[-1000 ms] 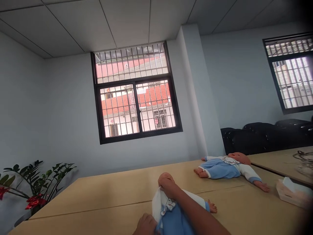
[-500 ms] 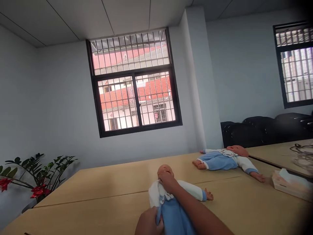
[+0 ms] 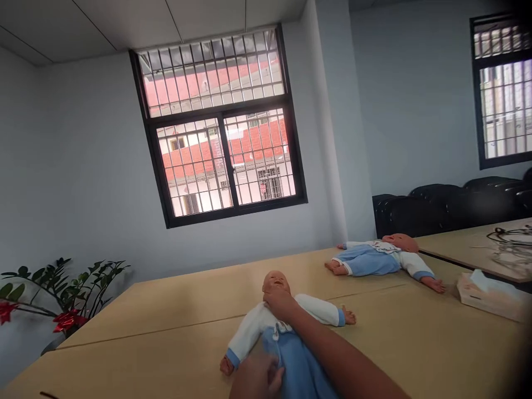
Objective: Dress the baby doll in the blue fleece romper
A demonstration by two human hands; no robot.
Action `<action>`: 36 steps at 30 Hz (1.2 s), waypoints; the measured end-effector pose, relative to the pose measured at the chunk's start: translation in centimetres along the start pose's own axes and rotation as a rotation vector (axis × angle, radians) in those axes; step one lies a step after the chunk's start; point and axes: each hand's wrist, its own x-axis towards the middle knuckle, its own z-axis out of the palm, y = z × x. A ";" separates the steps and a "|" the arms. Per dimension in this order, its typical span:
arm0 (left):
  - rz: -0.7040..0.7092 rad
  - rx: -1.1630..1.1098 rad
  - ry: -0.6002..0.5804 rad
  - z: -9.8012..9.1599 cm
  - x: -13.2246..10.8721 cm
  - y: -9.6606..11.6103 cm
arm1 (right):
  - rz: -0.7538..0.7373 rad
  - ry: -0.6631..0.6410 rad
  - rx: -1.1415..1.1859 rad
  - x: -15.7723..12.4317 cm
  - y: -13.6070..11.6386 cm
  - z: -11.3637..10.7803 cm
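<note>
A baby doll [image 3: 297,354] in a white top and blue trousers lies face up on the wooden table [image 3: 183,343], its arms spread to both sides. My right hand [image 3: 279,302] is closed at the doll's neck and collar, just under its chin, with the forearm crossing the doll's body. Over the blue trousers, near the waist, is my left hand [image 3: 257,377], slightly blurred. Its fingers are curled at the cloth, and whether they grip it is unclear.
A second doll [image 3: 369,260] in similar clothes lies at the back right. A tissue box [image 3: 492,296] and coiled cables [image 3: 513,238] are at the right. Black chairs [image 3: 449,208] stand behind. A leafy plant [image 3: 78,293] with red bows is at the left.
The doll's arm on the left now shows stretched out to the side. My left hand has moved slightly down, off the blue cloth it pinched. The view has tilted down a little.
</note>
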 end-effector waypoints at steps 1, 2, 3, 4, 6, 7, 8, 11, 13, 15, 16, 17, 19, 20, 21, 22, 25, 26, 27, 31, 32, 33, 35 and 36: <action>0.014 -0.030 0.009 -0.1 -0.1 -0.1 | 0.013 0.025 0.011 -0.4 0.2 -0.7; 0.026 -0.058 0.018 -0.1 -0.2 -0.2 | 0.041 0.058 0.020 -0.9 0.7 -1.4; 0.035 -0.081 0.032 -0.2 -0.3 -0.3 | 0.084 0.095 0.024 -1.6 1.3 -2.2; 0.040 -0.096 0.047 -0.2 -0.3 -0.4 | 0.140 0.131 0.026 -2.3 2.1 -2.9; 0.051 -0.105 0.077 -0.1 -0.3 -0.7 | 0.260 0.168 0.032 -4.2 3.9 -4.0; 0.056 -0.106 0.088 0.0 -0.3 -0.8 | 0.303 0.156 0.045 -5.3 4.8 -4.3; 0.059 -0.108 0.099 0.1 -0.2 -0.9 | 0.328 0.126 0.066 -6.3 5.6 -4.4; 0.060 -0.128 0.116 0.4 0.1 -1.3 | 0.329 0.001 0.154 -8.7 7.2 -3.8; 0.078 -0.144 0.119 0.5 0.3 -1.7 | 0.318 -0.029 0.199 -9.6 7.6 -3.1; 0.125 -0.165 0.114 0.4 0.6 -2.2 | 0.299 -0.022 0.230 -9.9 7.6 -2.5; 0.152 -0.179 0.109 0.3 0.7 -2.6 | 0.282 -0.015 0.244 -9.9 7.6 -2.4; 0.174 -0.188 0.108 0.1 1.0 -2.9 | 0.263 -0.008 0.255 -9.9 7.5 -2.3; 0.197 -0.171 0.146 -0.5 1.8 -3.6 | 0.224 0.006 0.274 -9.8 7.4 -2.3; 0.204 -0.143 0.191 -0.9 2.4 -3.9 | 0.206 0.014 0.283 -9.8 7.3 -2.4; 0.211 -0.106 0.251 -1.3 3.1 -4.2 | 0.190 0.021 0.291 -9.9 7.3 -2.5; 0.218 -0.065 0.317 -1.7 3.9 -4.3 | 0.176 0.026 0.298 -9.9 7.2 -2.6; 0.258 0.026 0.411 -3.1 7.3 -4.0 | 0.156 0.027 0.311 -9.9 6.8 -2.8; 0.291 0.039 0.378 -3.5 8.5 -3.6 | 0.154 0.024 0.311 -9.9 6.6 -2.8; 0.336 0.045 0.319 -3.8 9.9 -3.1 | 0.152 0.019 0.308 -9.9 6.5 -2.9; 0.526 0.054 0.040 -4.0 14.8 -0.2 | 0.151 0.003 0.274 -9.9 6.1 -3.0; 0.564 0.059 -0.024 -3.8 15.8 0.5 | 0.153 -0.002 0.261 -9.9 6.0 -3.0; 0.595 0.065 -0.083 -3.6 16.6 1.2 | 0.156 -0.007 0.248 -9.9 5.9 -3.1; 0.632 0.077 -0.172 -3.0 17.8 2.1 | 0.161 -0.019 0.225 -9.9 5.8 -3.3; 0.638 0.084 -0.203 -2.8 18.1 2.3 | 0.164 -0.028 0.215 -9.9 5.8 -3.4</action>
